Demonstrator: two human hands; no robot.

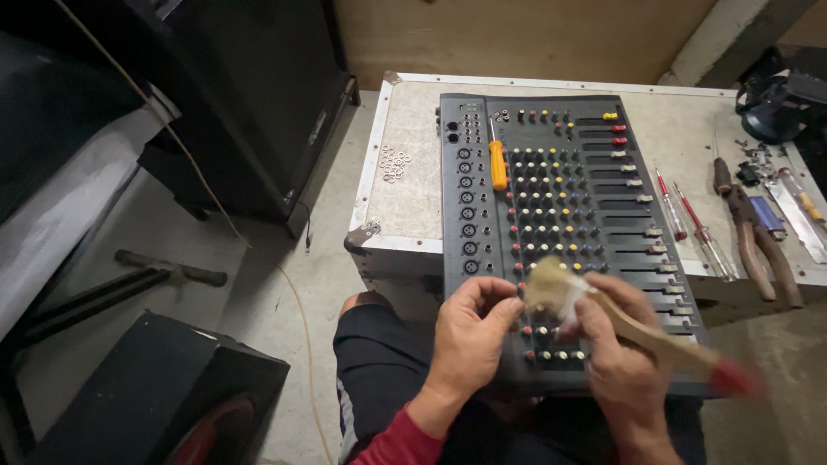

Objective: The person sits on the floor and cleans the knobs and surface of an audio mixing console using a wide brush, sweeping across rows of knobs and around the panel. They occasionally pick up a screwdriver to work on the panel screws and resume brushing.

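Observation:
A dark audio mixer (594,185) with rows of coloured knobs and sliders lies on a worn grey case, its near end over my lap. My right hand (622,357) grips a wooden-handled paintbrush (642,331) with a red handle tip; its pale bristles (551,288) point left over the mixer's near knobs. My left hand (469,331) pinches the bristle tips with thumb and fingers. A screwdriver with an orange handle (498,164) rests on the mixer's left side.
Several small washers (394,164) lie on the grey case (412,207). Two red tester screwdrivers (689,220), pliers (758,241) and other small tools sit right of the mixer. Black speaker cabinets (258,95) stand at left, another (164,396) lower left, on the concrete floor.

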